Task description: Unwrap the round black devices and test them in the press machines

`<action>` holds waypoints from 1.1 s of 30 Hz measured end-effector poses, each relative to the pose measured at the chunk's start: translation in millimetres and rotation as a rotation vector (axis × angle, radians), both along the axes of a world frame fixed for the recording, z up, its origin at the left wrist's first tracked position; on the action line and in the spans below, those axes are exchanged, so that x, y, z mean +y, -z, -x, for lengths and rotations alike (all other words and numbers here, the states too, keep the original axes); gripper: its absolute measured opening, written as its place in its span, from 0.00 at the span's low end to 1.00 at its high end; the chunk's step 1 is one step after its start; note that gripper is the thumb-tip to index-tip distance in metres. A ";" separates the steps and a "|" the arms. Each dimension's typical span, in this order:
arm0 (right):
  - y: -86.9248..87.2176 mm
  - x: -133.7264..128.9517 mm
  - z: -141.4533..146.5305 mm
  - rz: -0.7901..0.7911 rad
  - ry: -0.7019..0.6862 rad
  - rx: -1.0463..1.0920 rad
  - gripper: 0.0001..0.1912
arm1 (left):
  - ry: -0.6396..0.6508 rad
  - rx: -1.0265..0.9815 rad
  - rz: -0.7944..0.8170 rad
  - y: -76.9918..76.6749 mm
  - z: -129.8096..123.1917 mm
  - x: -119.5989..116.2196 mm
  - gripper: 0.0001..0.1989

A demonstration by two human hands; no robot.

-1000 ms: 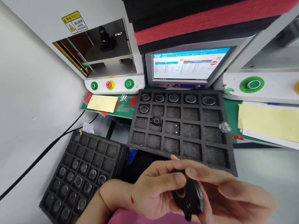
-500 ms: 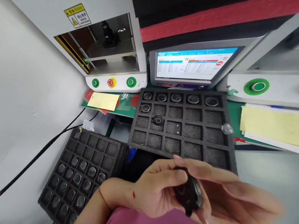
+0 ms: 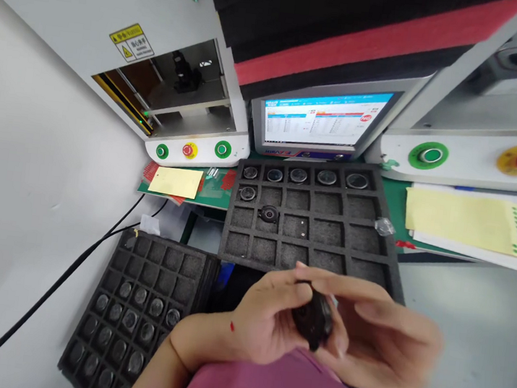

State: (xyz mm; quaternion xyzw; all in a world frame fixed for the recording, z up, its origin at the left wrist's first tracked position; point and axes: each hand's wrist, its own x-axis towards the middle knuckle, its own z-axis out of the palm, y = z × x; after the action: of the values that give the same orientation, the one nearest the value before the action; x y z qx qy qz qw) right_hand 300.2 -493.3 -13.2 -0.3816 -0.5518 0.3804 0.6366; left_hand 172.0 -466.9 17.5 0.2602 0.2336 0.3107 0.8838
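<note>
A black smartwatch case is tilted in front of my chest. My left hand grips it, thumb on its near face and fingers wrapped behind. My right hand is cupped around its right side, fingers apart and partly smeared by motion. One right finger reaches over the top edge, near the left fingers; whether it presses on the case is hidden. Just beyond both hands lies a dark foam tray. Round watch cases fill its back row, and another case lies back-up with metal contacts showing.
A second foam tray at lower left holds several round watch pieces. Behind stand a monitor showing a red NG mark and a press machine with buttons. Yellow paper lies at right. A black cable runs along the left.
Both hands and the watch case have shifted slightly left in view, and my right hand has drawn closer around the case. The camera view has moved a little. Tray contents look the same.
</note>
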 end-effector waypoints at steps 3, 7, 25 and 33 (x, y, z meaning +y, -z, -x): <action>12.5 5.2 -11.6 -0.094 0.126 -0.036 0.35 | -0.047 0.474 -0.290 28.4 -7.0 36.8 0.25; 30.7 4.1 -30.0 0.074 0.295 0.000 0.24 | -0.132 1.004 -0.558 77.4 -23.9 94.9 0.12; 53.0 5.0 -30.8 0.176 0.235 -0.487 0.08 | -0.048 1.685 -0.983 90.6 19.4 114.5 0.14; 51.8 9.0 -21.4 0.201 0.209 -0.471 0.07 | -0.182 1.515 -0.964 84.3 22.5 110.8 0.05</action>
State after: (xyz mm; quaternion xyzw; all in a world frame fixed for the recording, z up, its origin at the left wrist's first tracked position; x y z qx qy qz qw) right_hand 321.6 -484.3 -65.0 -0.5758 -0.6016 0.2662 0.4855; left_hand 149.5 -356.1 -66.8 0.7179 0.6173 0.1889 0.2604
